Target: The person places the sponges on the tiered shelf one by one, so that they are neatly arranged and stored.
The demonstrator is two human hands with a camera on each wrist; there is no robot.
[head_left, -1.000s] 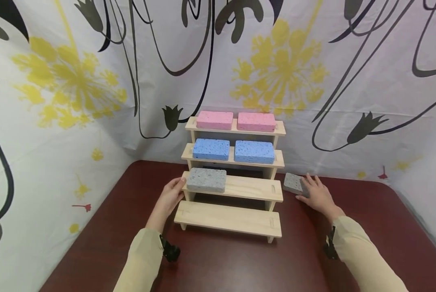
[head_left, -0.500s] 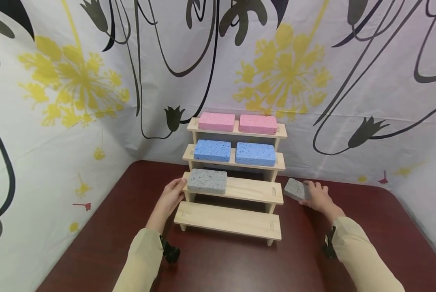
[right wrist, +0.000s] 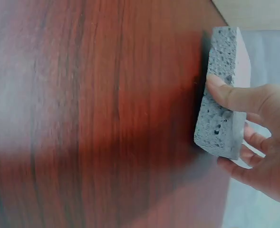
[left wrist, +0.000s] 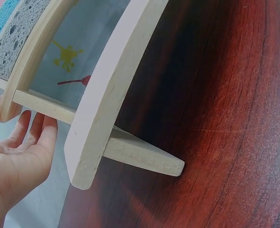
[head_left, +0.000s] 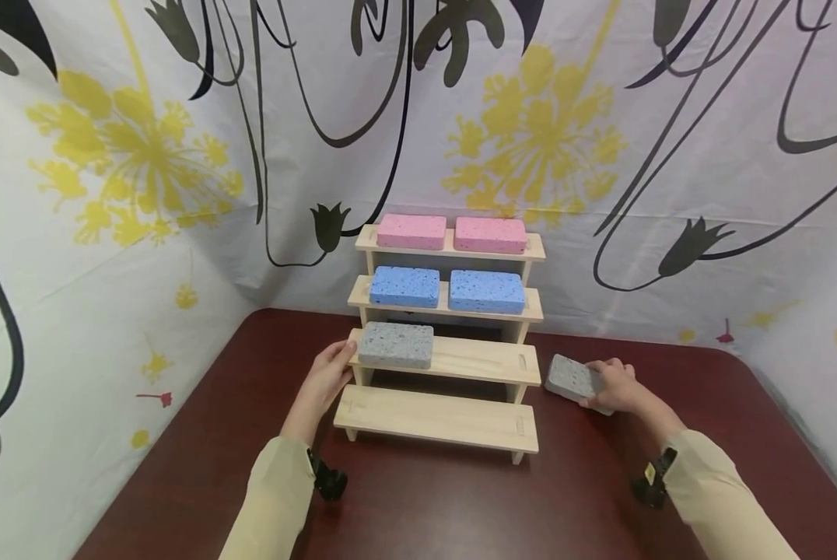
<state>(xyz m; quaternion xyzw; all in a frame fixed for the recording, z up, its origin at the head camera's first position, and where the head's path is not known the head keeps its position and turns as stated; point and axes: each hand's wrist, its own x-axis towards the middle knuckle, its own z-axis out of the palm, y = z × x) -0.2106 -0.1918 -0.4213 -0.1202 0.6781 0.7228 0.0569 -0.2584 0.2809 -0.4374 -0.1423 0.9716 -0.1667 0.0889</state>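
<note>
My right hand (head_left: 616, 385) grips a grey sponge (head_left: 571, 379) to the right of the wooden tiered stand (head_left: 432, 420). In the right wrist view the thumb lies along the near long side of that grey sponge (right wrist: 218, 121), with the fingers round its far side, close over the table. My left hand (head_left: 326, 381) holds the left end of the stand's second step from the bottom, thumb at its edge and fingers beneath, as the left wrist view shows. Another grey sponge (head_left: 395, 345) lies on the left half of that step. The bottom step is bare.
Two blue sponges, left (head_left: 404, 287) and right (head_left: 487, 292), lie on the third step. Two pink sponges, left (head_left: 412, 232) and right (head_left: 491, 236), sit on the top one. A patterned cloth (head_left: 264, 155) hangs behind the dark red table (head_left: 446, 513).
My right hand has gone from lying spread over the grey sponge to gripping it, and the sponge has shifted slightly nearer to me. The left hand stays on the stand.
</note>
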